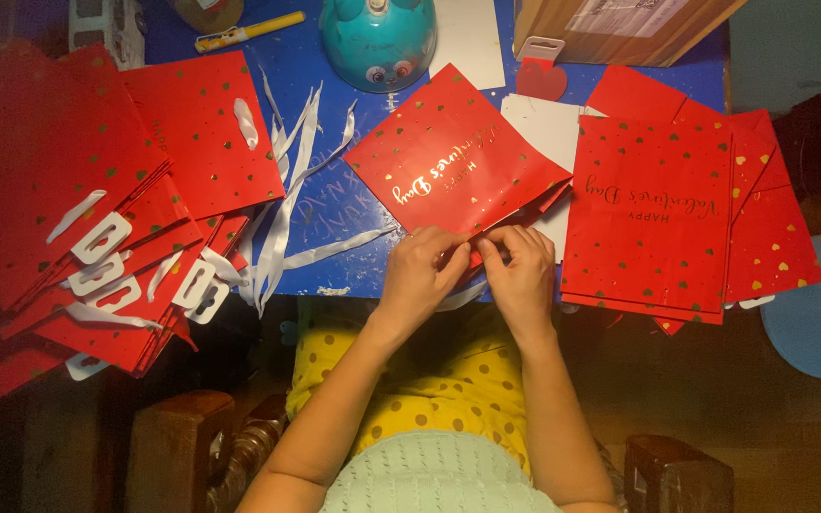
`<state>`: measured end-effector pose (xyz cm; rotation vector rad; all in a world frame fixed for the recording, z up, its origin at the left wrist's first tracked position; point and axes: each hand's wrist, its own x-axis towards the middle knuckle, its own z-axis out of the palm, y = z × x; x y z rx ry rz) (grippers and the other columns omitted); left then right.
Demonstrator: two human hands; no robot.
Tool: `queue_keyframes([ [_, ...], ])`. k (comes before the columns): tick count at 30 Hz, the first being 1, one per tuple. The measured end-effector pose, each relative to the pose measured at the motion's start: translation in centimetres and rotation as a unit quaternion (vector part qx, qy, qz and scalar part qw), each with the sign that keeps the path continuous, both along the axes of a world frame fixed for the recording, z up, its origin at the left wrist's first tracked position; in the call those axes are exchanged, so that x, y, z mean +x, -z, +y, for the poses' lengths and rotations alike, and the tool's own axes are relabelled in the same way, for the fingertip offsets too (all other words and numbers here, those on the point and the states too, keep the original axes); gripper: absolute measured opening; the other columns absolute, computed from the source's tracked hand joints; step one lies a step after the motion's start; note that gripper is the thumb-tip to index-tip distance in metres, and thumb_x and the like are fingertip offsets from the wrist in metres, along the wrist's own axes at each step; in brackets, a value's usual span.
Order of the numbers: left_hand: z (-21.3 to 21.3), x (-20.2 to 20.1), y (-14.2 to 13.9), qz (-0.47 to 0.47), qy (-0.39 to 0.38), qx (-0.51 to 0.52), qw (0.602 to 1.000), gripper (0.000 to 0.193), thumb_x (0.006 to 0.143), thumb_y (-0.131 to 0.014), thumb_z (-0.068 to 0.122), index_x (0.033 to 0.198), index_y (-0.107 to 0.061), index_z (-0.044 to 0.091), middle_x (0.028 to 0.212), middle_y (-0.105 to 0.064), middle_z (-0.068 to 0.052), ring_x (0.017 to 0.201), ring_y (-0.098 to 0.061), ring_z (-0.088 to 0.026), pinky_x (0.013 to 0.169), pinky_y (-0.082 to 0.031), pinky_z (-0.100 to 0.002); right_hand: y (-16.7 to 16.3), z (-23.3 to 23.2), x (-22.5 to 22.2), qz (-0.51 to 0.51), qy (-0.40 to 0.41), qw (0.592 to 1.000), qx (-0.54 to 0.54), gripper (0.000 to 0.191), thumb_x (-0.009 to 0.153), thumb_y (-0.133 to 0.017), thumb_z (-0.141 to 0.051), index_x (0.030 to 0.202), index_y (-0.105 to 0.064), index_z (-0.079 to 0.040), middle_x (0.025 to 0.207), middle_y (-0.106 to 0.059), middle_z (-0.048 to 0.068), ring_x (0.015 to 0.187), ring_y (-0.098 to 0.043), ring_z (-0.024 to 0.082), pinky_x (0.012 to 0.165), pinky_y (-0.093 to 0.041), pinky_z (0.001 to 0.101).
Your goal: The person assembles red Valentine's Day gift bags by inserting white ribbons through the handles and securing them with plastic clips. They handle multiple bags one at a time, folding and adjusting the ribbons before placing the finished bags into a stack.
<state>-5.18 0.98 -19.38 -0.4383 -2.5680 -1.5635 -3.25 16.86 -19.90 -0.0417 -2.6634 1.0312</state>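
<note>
A flat red paper gift bag with gold hearts and gold lettering lies on the blue table in front of me. My left hand and my right hand meet at its near edge, fingers pinching the bag's rim together. What sits between the fingertips is hidden. A stack of like red bags lies just right of my right hand. White ribbons lie loose to the left of my left hand.
A big fanned pile of red bags with white plastic handles covers the left side. A teal round toy, a yellow marker and a cardboard box stand at the back. A pale blue round stool is at right.
</note>
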Motion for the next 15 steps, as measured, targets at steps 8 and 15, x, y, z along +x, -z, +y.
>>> queue_keyframes([
  [8, -0.2, 0.1, 0.4, 0.013, 0.012, -0.03, 0.999, 0.017, 0.101, -0.07, 0.022, 0.094, -0.077, 0.008, 0.084, -0.069, -0.009, 0.08, -0.065, -0.028, 0.073, -0.051, -0.04, 0.7, -0.1, 0.3, -0.021, 0.042, 0.988, -0.149, 0.018, 0.088, -0.075, -0.006, 0.1, -0.062, -0.004, 0.09, -0.071, 0.008, 0.083, -0.066, 0.019, 0.081, -0.052, 0.0345],
  [15, 0.8, -1.4, 0.3, -0.087, 0.007, -0.014, 0.996, 0.019, 0.089, -0.074, 0.025, 0.104, -0.081, 0.016, 0.082, -0.069, -0.005, 0.072, -0.069, -0.021, 0.065, -0.051, -0.035, 2.0, 0.7, 0.6, -0.023, 0.051, 0.97, -0.235, 0.027, 0.093, -0.071, -0.002, 0.114, -0.055, 0.0, 0.099, -0.075, 0.01, 0.09, -0.072, 0.014, 0.079, -0.057, 0.028],
])
